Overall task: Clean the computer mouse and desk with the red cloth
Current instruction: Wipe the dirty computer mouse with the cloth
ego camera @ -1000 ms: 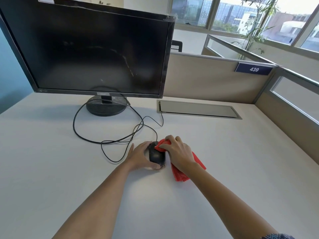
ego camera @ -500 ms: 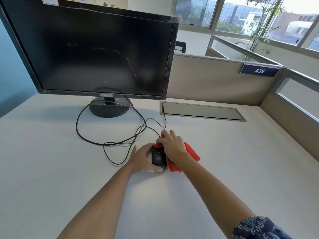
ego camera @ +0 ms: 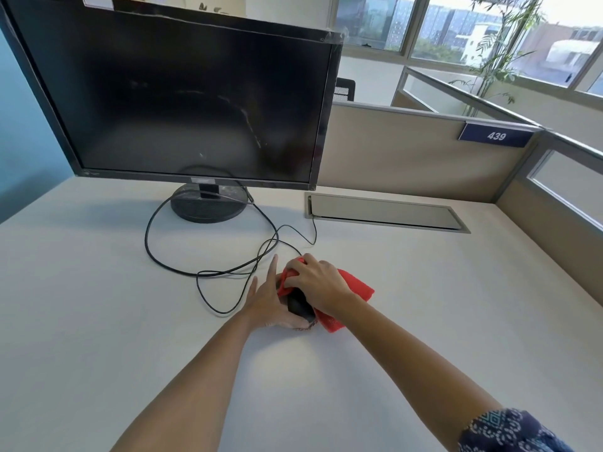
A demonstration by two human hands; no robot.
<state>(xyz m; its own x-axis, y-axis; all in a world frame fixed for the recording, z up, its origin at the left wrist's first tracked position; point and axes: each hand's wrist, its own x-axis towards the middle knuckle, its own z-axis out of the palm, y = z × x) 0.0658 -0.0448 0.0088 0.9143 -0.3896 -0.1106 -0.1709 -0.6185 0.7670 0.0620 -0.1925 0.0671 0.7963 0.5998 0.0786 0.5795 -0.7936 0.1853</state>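
A black computer mouse (ego camera: 298, 306) lies on the white desk (ego camera: 424, 321), mostly covered by my hands. My left hand (ego camera: 266, 300) cups its left side and holds it in place, thumb along the near end. My right hand (ego camera: 318, 285) presses a red cloth (ego camera: 354, 287) over the front and top of the mouse. The cloth spills out to the right and toward me from under that hand. The mouse's front buttons are hidden under cloth and fingers.
Black cables (ego camera: 208, 272) loop across the desk left of my hands. A big dark monitor (ego camera: 182, 99) on a round base (ego camera: 208, 205) stands behind. A grey cable hatch (ego camera: 385, 212) is set in the desk at the back; beige partitions (ego camera: 408, 151) close off the back and right.
My right hand has slid the red cloth forward over the front of the mouse. The left hand has kept its hold. The camera has tilted slightly.
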